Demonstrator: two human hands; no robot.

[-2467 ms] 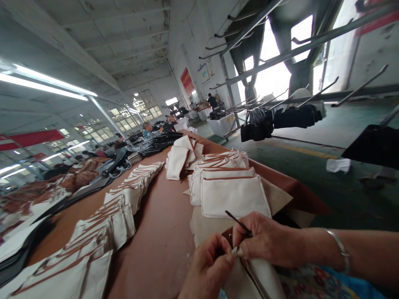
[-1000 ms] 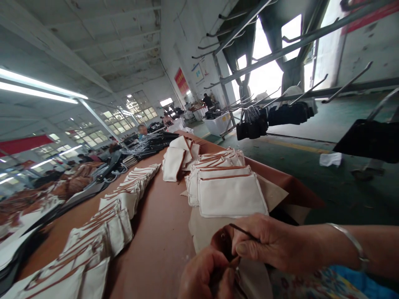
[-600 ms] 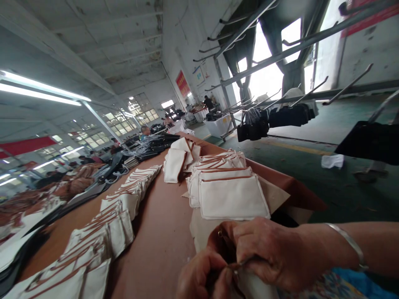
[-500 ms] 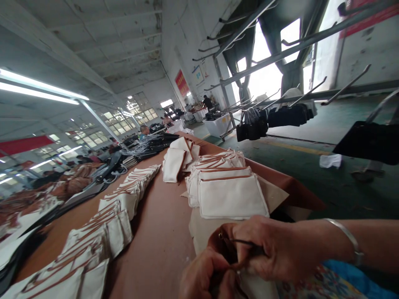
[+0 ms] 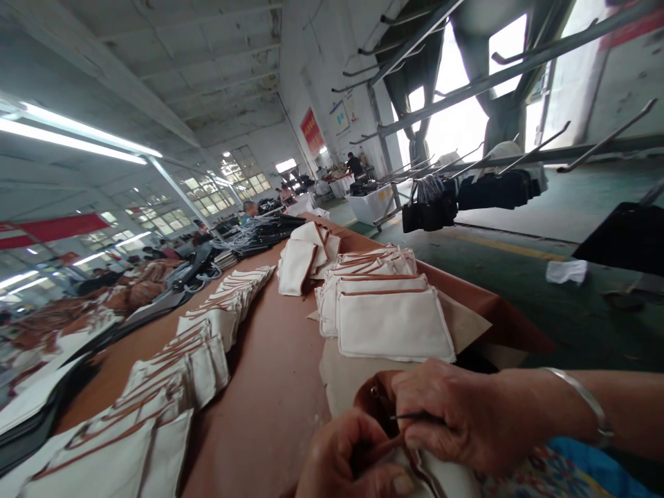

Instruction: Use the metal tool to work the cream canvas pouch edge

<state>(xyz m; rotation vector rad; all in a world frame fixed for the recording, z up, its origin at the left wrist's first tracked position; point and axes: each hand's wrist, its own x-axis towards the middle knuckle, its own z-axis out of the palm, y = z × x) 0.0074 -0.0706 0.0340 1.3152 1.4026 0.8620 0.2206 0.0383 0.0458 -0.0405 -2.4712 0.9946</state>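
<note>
My left hand (image 5: 350, 456), at the lower middle, pinches the brown edge of a white pouch (image 5: 449, 476) with brown trim. Just above it, my right hand (image 5: 461, 411) is closed around a thin dark pointed tool (image 5: 415, 416), whose exact kind I cannot make out. The tool's tip points left, over the pouch's opening. A brown flap (image 5: 369, 395) with a small metal ring stands up behind my fingers. Much of the pouch is hidden by my hands and cut off by the frame's bottom edge.
On the brown-covered table (image 5: 270, 387), a stack of white pouches (image 5: 394, 325) lies ahead and a long overlapping row (image 5: 202, 366) runs along the left. Dark bags (image 5: 430, 207) hang from a metal rack (image 5: 446, 104) at right. Several people are in the background.
The view has shifted slightly, so the table and stacks sit a little further right. Both hands stay at the pouch; more of its white side and brown trim shows below them.
</note>
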